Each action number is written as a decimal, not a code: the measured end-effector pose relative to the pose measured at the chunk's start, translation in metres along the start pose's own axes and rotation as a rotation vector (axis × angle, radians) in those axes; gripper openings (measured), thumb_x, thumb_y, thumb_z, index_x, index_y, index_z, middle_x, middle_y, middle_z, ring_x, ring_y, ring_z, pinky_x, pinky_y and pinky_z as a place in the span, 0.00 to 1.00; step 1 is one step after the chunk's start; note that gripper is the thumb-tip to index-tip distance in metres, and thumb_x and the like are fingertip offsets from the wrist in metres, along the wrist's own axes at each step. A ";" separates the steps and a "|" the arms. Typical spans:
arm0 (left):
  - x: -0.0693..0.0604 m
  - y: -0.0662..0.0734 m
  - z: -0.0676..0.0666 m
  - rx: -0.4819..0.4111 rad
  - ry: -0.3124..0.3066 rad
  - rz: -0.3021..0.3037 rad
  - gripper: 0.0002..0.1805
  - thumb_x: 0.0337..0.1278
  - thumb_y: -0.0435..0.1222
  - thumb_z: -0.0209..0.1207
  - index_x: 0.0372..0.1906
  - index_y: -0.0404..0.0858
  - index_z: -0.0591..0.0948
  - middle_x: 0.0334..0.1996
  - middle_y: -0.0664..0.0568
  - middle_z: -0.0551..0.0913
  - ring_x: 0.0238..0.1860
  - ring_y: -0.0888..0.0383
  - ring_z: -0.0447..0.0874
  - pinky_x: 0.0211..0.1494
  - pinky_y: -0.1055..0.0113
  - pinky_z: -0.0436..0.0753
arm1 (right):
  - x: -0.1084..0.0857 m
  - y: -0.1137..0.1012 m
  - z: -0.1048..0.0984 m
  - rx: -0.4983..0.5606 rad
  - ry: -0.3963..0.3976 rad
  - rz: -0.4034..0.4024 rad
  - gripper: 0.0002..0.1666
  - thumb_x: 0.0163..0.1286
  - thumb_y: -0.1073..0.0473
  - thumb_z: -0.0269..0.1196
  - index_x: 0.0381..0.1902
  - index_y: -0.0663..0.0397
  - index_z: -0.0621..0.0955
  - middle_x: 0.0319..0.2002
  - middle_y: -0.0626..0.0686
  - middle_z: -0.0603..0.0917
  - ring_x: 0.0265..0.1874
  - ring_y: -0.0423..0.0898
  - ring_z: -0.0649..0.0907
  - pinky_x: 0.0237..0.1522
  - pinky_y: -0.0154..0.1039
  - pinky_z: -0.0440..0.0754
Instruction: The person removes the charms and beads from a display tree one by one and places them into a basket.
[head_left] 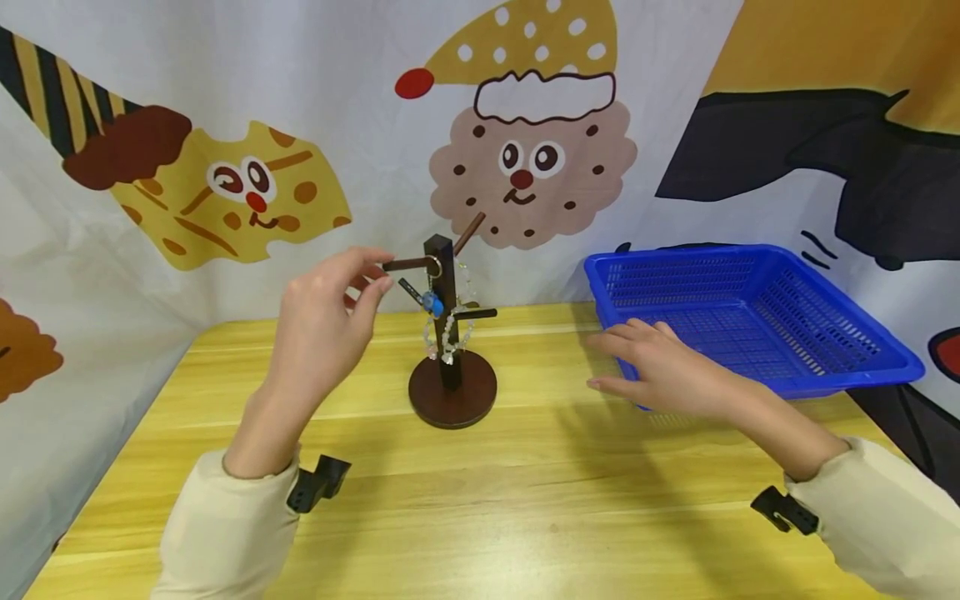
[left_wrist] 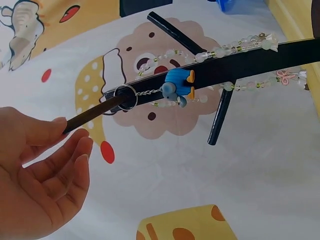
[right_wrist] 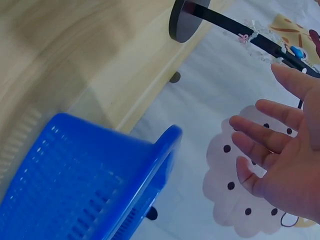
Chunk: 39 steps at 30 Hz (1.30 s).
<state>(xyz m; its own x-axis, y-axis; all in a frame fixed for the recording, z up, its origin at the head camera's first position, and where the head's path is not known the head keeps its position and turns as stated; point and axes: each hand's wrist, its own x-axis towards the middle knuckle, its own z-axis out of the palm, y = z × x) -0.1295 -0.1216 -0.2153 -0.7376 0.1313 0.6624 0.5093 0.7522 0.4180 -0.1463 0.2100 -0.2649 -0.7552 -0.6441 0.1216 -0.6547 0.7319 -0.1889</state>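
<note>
**Ring well along the peg, left fingers at its free end**

The metal ring (left_wrist: 136, 101) circles the upper peg (left_wrist: 95, 114) close to the post (head_left: 445, 287). From the left fingers (head_left: 360, 257) it lies rightward, straight along the peg's long axis, which runs from the fingertips to the post. The blue figure (left_wrist: 178, 85) hangs from the ring on a short chain (left_wrist: 149, 92), lower than those fingers and to their right. The left fingers are much the nearer; their thumb and forefinger stand slightly apart on either side of the peg's tip. Whether either one presses on the wood is hard to tell.

The right fingers (right_wrist: 262, 135) are spread apart and hold nothing. The stand is well to their left, while the blue basket (head_left: 851, 312) sits just beyond and to their right on the bench (head_left: 487, 492).

Below and right of the left fingers, beaded strands (left_wrist: 250, 47) overlap the post, and which pegs bear them is unclear. The right fingers mask part of the basket's near corner.
</note>
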 end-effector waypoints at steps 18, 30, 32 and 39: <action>0.004 -0.003 0.002 -0.045 0.028 -0.027 0.06 0.57 0.29 0.58 0.38 0.30 0.80 0.31 0.43 0.83 0.30 0.52 0.80 0.29 0.60 0.77 | 0.059 -0.016 0.009 0.221 -0.088 -0.079 0.23 0.64 0.57 0.60 0.55 0.61 0.75 0.51 0.57 0.78 0.50 0.54 0.76 0.48 0.51 0.72; 0.004 -0.003 0.002 -0.032 0.028 -0.029 0.06 0.56 0.29 0.58 0.37 0.30 0.80 0.30 0.43 0.83 0.30 0.52 0.81 0.29 0.60 0.78 | 0.097 -0.022 0.020 0.267 -0.068 -0.063 0.18 0.63 0.59 0.60 0.50 0.60 0.77 0.42 0.53 0.81 0.33 0.46 0.76 0.33 0.40 0.73; 0.004 -0.002 0.002 -0.032 0.025 -0.031 0.06 0.56 0.29 0.58 0.37 0.30 0.80 0.31 0.43 0.83 0.30 0.52 0.81 0.29 0.60 0.78 | 0.102 -0.023 0.023 0.272 -0.061 -0.050 0.16 0.63 0.59 0.60 0.47 0.59 0.78 0.41 0.53 0.81 0.32 0.46 0.76 0.31 0.39 0.72; 0.004 -0.002 0.002 -0.036 0.019 -0.034 0.06 0.56 0.29 0.58 0.37 0.30 0.80 0.31 0.43 0.83 0.31 0.52 0.81 0.30 0.60 0.78 | 0.116 -0.023 0.032 0.295 -0.068 0.000 0.22 0.65 0.58 0.59 0.55 0.60 0.74 0.42 0.55 0.81 0.33 0.47 0.77 0.31 0.39 0.73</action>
<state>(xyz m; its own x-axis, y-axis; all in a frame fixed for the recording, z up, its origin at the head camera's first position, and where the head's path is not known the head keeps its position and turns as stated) -0.1343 -0.1214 -0.2146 -0.7465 0.0936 0.6587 0.5001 0.7320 0.4627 -0.2176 0.1116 -0.2775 -0.7450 -0.6646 0.0576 -0.6091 0.6425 -0.4650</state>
